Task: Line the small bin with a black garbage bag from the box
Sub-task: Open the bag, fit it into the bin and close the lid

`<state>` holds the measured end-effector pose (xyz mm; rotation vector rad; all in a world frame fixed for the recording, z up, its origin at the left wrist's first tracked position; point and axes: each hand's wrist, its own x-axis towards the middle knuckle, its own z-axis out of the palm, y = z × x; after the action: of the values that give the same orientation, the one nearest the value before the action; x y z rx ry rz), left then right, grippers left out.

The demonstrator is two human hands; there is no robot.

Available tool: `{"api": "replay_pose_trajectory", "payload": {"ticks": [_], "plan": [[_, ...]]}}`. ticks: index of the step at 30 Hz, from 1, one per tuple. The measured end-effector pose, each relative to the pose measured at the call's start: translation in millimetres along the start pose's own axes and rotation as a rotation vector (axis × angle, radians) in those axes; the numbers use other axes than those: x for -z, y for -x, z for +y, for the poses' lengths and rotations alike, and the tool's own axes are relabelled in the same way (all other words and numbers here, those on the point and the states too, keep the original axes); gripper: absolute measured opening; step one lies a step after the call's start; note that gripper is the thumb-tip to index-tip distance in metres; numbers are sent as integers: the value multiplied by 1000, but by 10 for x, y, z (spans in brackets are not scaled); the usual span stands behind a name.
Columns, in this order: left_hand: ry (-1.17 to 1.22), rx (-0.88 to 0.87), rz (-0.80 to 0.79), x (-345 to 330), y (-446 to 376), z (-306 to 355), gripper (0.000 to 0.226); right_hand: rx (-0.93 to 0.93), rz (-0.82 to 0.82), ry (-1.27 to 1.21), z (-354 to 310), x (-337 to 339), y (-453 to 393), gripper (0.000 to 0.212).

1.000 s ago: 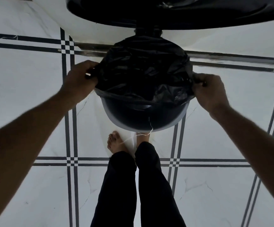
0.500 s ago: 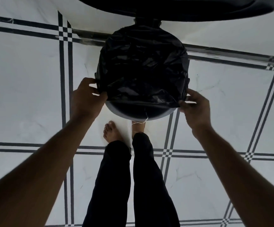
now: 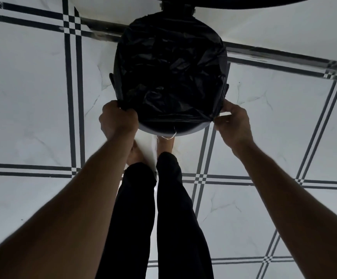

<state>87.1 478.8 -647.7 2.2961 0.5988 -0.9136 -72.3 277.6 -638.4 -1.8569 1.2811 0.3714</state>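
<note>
1. Bin [image 3: 169, 128] stands on the floor [image 3: 26, 87] just beyond the person's bare feet, round, dark-walled, near wall bare below the bag edge; seen from straight above.
2. Nearest: two legs in black trousers [image 3: 163, 218] run up the centre of the view; both forearms reach forward on either side of them.
3. Left hand [image 3: 118, 119] is clenched on the black garbage bag [image 3: 169, 63] at the near-left of the bin rim, fingers curled over a bunched fold of plastic.
4. Right hand [image 3: 234, 121] pinches the bag edge at the near-right of the rim, thumb and fingertips closed on a gathered point of plastic.
5. Between the hands the bag edge is stretched in a taut band across the near rim, folded over the outside.
6. A thin white thread [image 3: 171, 135] hangs at the near wall of the bin.
7. Bag sits inside the bin, crinkled and glossy, covering the opening; it wraps the rim on left, right and far sides.
8. Floor is white marble-look tile with paired dark stripe lines and small checker crossings.
9. Far: a dark rounded object [image 3: 244, 1] overhangs the top edge of view; cannot tell what it is.
</note>
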Motion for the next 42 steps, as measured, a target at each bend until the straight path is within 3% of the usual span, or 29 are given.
{"api": "replay_pose_trajectory", "payload": {"ticks": [4, 10, 13, 19, 24, 35, 42], "plan": [[-36, -87, -4, -4, -26, -116, 33, 103, 21, 105, 53, -12, 92, 60], [-37, -128, 17, -49, -40, -216, 31, -131, 112, -242, -108, -72, 65, 25], [-17, -115, 21, -31, 9, -201, 36, -144, 191, -198, -121, -107, 20, 27], [-64, -84, -31, 24, 18, -78, 43, -146, 252, -254, -68, -101, 18, 8], [-128, -115, -5, 5, 24, -75, 38, -176, 269, -401, -3, -94, 23, 14], [-110, -249, -225, 197, -68, -161, 26, -235, 142, -653, 37, -32, 70, 23], [-320, -263, -224, 216, 9, -128, 27, -480, 175, -830, -24, -6, 83, 34]]}}
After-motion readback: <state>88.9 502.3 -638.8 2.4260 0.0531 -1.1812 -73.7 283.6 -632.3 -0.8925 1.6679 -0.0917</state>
